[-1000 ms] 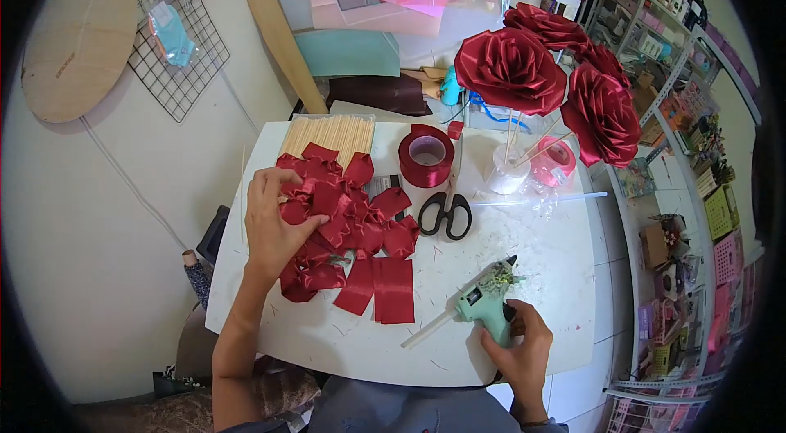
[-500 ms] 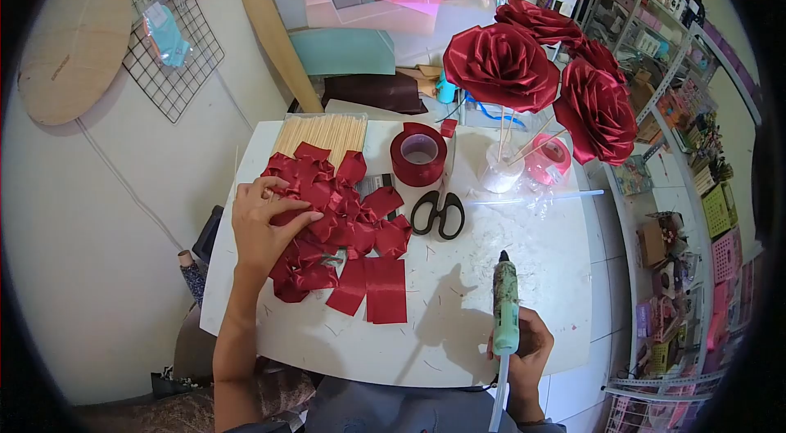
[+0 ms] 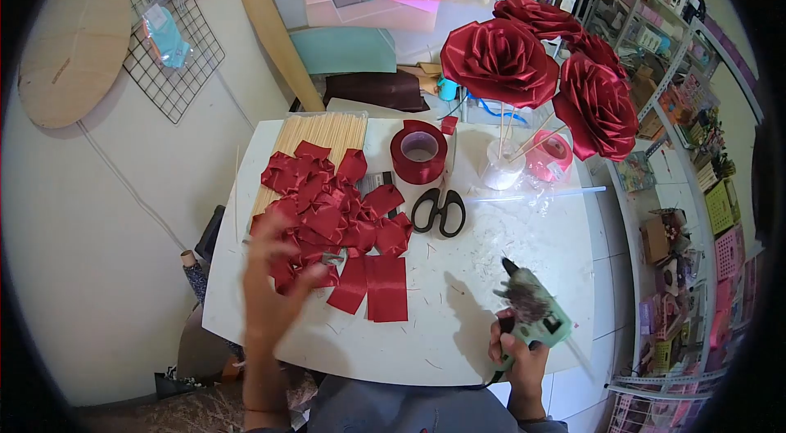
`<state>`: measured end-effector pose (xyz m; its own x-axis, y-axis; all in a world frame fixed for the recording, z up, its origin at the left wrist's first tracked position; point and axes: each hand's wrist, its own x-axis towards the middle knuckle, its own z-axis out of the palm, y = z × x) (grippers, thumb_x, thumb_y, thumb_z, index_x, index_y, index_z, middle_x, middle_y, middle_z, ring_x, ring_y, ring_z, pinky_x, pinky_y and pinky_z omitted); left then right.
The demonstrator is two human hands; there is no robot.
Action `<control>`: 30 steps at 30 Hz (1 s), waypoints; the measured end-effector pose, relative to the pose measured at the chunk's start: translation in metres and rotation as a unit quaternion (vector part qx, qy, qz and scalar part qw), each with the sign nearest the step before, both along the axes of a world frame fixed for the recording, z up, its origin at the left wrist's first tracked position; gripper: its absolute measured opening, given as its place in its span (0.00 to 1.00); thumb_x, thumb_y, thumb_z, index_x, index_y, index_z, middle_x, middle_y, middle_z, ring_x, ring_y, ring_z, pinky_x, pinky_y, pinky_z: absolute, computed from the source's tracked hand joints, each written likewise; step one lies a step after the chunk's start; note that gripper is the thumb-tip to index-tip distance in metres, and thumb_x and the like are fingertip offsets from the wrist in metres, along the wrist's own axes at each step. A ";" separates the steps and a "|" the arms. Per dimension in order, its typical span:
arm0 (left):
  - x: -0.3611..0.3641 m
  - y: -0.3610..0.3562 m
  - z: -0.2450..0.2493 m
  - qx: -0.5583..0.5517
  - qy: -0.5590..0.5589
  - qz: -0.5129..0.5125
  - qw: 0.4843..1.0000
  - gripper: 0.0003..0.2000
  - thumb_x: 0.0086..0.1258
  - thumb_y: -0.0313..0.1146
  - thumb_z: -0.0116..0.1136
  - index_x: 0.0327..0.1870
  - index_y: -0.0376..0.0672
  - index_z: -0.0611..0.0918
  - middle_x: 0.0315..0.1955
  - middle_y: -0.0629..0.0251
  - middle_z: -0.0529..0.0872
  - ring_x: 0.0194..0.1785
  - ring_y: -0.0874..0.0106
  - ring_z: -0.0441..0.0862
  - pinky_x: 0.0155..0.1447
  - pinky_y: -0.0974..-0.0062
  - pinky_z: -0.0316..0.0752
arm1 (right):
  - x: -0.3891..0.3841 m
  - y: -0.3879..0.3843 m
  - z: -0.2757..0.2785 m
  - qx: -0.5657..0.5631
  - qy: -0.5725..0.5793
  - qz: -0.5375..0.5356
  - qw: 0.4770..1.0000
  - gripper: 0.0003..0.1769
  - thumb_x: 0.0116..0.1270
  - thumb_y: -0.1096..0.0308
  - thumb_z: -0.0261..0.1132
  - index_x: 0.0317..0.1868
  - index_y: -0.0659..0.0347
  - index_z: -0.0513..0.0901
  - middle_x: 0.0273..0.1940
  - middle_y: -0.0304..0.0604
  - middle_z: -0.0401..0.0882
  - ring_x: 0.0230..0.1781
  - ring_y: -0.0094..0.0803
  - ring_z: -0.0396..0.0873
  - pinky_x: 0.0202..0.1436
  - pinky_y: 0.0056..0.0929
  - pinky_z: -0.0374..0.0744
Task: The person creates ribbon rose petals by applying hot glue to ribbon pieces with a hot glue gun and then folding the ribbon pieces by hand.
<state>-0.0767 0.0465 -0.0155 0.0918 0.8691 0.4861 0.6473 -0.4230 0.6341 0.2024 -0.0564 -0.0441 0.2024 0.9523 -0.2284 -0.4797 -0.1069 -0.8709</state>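
Note:
My left hand [image 3: 277,286], blurred by motion, hovers at the near left edge of a pile of folded red satin petals [image 3: 315,208], thumb and fingers apart. Flat red ribbon pieces [image 3: 386,289] lie just below the pile. In my right hand [image 3: 522,351] is a green glue gun [image 3: 536,310], turned on its side, its dark nozzle aimed up and left over the white table [image 3: 426,351]. Black-handled scissors [image 3: 439,212] rest at the middle, below a roll of red ribbon [image 3: 418,152].
Bamboo sticks [image 3: 327,134] lie behind the petals. Large red satin roses [image 3: 501,63] on sticks stand in a white holder [image 3: 501,169] at the back right, beside a pink tape roll [image 3: 549,156]. A clear glue stick [image 3: 565,193] lies nearby. Shelves [image 3: 696,187] line the right side.
My left hand has come off the upper petals and moved down toward me, its fingers spreading. The glue gun has swung from upright to a tilted, sideways pose in my right hand.

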 end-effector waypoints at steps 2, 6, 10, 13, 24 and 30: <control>0.044 -0.019 0.002 -0.119 -0.029 0.024 0.992 0.21 0.45 0.38 0.67 0.37 0.38 0.74 0.41 0.58 0.74 0.44 0.63 0.72 0.47 0.67 0.68 | -0.003 -0.001 0.005 -0.031 0.005 -0.005 0.999 0.14 0.52 0.77 0.59 0.40 0.68 0.69 0.22 0.41 0.67 0.15 0.24 0.64 0.17 0.19 0.62; 0.076 -0.020 -0.020 -0.112 0.131 0.121 0.978 0.19 0.44 0.39 0.67 0.32 0.38 0.74 0.36 0.61 0.75 0.39 0.64 0.73 0.39 0.69 0.69 | -0.002 -0.001 0.006 -0.031 -0.027 0.018 0.999 0.11 0.55 0.77 0.58 0.40 0.68 0.69 0.23 0.42 0.69 0.16 0.22 0.66 0.18 0.19 0.64; 0.077 -0.016 -0.029 -0.067 0.202 0.126 0.969 0.19 0.44 0.40 0.67 0.32 0.38 0.74 0.30 0.60 0.74 0.33 0.64 0.72 0.35 0.70 0.67 | -0.002 -0.001 0.006 -0.033 -0.028 0.024 0.999 0.11 0.56 0.77 0.58 0.40 0.68 0.70 0.23 0.41 0.71 0.17 0.21 0.66 0.18 0.18 0.64; 0.072 -0.015 -0.034 -0.046 0.175 0.104 0.978 0.16 0.46 0.37 0.66 0.32 0.38 0.76 0.25 0.61 0.75 0.30 0.65 0.72 0.34 0.71 0.67 | -0.003 -0.003 -0.001 -0.038 -0.043 0.018 0.998 0.11 0.56 0.76 0.59 0.40 0.68 0.71 0.23 0.40 0.72 0.17 0.20 0.67 0.18 0.17 0.65; 0.074 -0.017 -0.025 -0.159 -0.051 0.036 0.985 0.15 0.56 0.24 0.56 0.46 0.37 0.76 0.11 0.65 0.74 0.20 0.88 0.67 0.27 0.90 0.61 | -0.004 -0.002 -0.001 -0.054 -0.120 0.032 0.991 0.12 0.56 0.72 0.63 0.41 0.66 0.75 0.23 0.34 0.74 0.18 0.15 0.67 0.19 0.14 0.65; 0.065 -0.014 -0.037 -0.010 -0.092 0.035 0.995 0.11 0.54 0.23 0.56 0.40 0.38 0.77 0.28 0.58 0.82 0.28 0.70 0.78 0.35 0.80 0.71 | -0.003 -0.003 0.003 -0.054 -0.127 0.056 0.989 0.14 0.55 0.72 0.63 0.43 0.65 0.75 0.25 0.35 0.75 0.18 0.16 0.67 0.20 0.14 0.66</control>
